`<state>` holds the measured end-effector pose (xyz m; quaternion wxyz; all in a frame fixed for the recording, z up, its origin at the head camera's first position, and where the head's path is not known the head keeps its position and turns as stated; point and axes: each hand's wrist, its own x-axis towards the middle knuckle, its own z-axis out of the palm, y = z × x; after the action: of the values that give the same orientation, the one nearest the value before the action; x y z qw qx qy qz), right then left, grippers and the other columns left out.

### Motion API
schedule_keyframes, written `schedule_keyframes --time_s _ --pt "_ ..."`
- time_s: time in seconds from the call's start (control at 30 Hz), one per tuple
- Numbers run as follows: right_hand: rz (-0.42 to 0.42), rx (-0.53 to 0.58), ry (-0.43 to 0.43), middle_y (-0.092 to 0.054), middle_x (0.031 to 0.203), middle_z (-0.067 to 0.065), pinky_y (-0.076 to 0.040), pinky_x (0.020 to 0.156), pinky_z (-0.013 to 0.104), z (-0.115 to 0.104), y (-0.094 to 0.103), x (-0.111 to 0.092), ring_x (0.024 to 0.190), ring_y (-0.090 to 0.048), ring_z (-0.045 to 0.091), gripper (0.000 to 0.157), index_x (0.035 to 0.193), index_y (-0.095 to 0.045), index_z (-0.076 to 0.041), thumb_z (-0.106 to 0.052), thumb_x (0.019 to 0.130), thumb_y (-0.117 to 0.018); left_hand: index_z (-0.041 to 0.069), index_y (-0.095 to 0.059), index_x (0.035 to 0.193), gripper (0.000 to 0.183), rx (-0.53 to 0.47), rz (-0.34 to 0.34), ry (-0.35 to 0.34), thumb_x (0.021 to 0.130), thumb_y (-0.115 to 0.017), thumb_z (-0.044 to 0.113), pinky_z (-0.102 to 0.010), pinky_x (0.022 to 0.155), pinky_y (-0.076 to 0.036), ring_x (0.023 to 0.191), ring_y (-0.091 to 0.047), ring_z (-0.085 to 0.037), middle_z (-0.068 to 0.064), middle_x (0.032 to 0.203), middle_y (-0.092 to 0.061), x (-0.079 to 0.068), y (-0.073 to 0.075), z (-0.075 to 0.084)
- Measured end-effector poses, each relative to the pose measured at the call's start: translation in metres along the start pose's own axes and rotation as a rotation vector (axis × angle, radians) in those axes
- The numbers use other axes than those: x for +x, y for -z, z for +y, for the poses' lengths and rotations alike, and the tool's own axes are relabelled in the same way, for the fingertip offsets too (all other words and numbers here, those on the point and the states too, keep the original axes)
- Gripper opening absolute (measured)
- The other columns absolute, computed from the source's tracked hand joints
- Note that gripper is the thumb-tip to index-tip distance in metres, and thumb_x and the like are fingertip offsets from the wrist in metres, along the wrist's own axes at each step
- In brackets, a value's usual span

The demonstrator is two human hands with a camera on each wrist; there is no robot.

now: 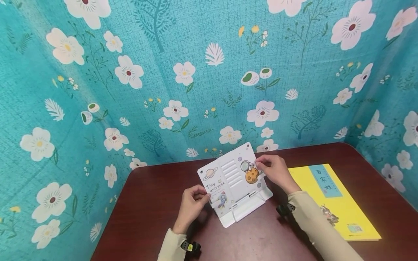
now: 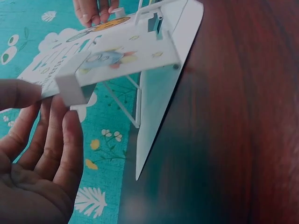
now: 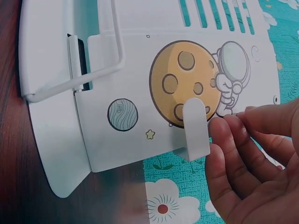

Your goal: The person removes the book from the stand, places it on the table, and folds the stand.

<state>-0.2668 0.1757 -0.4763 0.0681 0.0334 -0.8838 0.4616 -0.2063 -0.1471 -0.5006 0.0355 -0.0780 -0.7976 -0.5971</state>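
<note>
A white book stand (image 1: 232,183) printed with "Tiny universe", a ringed planet, a rocket and an astronaut on a moon rests tilted back on the table. My left hand (image 1: 192,203) pinches its left edge, and in the left wrist view the thumb lies in front with the fingers behind. With thumb and fingertips, my right hand (image 1: 277,173) pinches the opposite edge. In the right wrist view a white page clip (image 3: 195,130) stands beside those fingertips. A bent wire bracket (image 3: 93,73) crosses the lower front. The base plate (image 2: 159,98) meets the tabletop.
A yellow book (image 1: 339,214) with a blue title panel lies flat at the right, partly under the right forearm. The dark reddish table (image 1: 143,217) ends at a teal floral cloth (image 1: 209,90) behind and at both sides.
</note>
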Motion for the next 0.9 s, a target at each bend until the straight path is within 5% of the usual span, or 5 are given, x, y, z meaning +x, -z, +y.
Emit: schedule_keyframes --time_s 0.6,0.9 --pt "0.034 -0.014 0.036 -0.079 0.106 0.015 -0.056 0.077 0.029 -0.002 -0.013 0.004 0.088 -0.068 0.024 0.015 0.11 -0.078 -0.006 -0.014 0.099 -0.071 -0.005 -0.074 0.1 0.013 0.038 -0.271 0.001 0.087 -0.074 -0.003 -0.019 0.068 -0.058 0.074 -0.073 -0.011 -0.024 0.096 -0.078 -0.005 0.01 0.002" --pt "0.021 -0.022 0.09 -0.079 0.109 0.014 -0.062 0.084 0.041 -0.009 -0.018 0.003 0.093 -0.071 0.026 0.016 0.112 -0.078 -0.008 -0.011 0.097 -0.072 0.002 -0.077 0.111 0.023 0.088 -0.397 -0.035 0.088 -0.076 0.002 -0.021 0.072 -0.061 0.078 -0.076 -0.013 -0.015 0.101 -0.081 -0.007 0.01 0.011"
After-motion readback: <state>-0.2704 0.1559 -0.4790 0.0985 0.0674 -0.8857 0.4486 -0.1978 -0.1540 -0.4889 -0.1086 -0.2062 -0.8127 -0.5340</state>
